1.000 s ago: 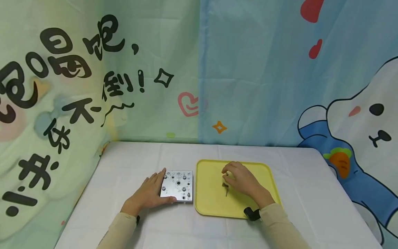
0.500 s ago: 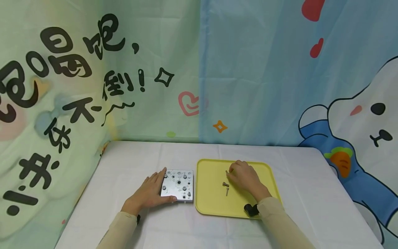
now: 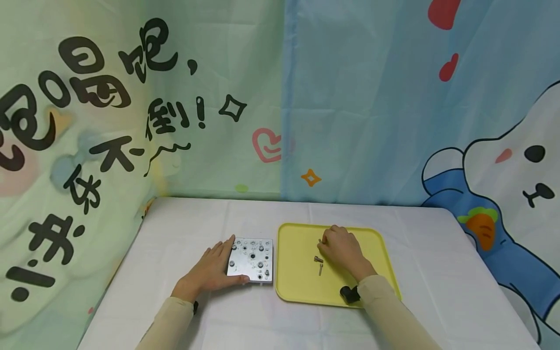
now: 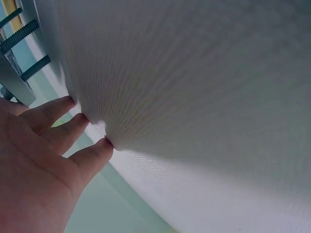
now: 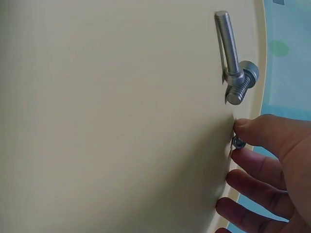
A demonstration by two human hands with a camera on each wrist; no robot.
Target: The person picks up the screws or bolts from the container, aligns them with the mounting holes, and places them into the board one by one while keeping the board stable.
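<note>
A square metal plate (image 3: 253,260) with several screws and holes lies on the white table (image 3: 197,218). My left hand (image 3: 217,265) rests flat beside its left edge with straight fingers (image 4: 63,133) on the cloth, and the thumb lies along the plate's front edge. The plate's edge (image 4: 14,82) shows threaded ends sticking out. My right hand (image 3: 324,243) is on the yellow tray (image 3: 385,253), where thumb and forefinger pinch a small screw (image 5: 238,142). Near it on the tray lie a long bolt (image 5: 227,41) and a short screw (image 5: 241,85), touching each other.
The tray (image 5: 121,121) sits just right of the plate. A black wrist strap (image 3: 348,294) lies over the tray's front rim. Printed cloth backdrops close the table's back and left sides. The table's right edge runs near the rabbit print.
My right hand drew back slightly toward the tray's far side and closed its fingertips on a small screw, uncovering the two screws on the tray. The left hand has stayed put.
</note>
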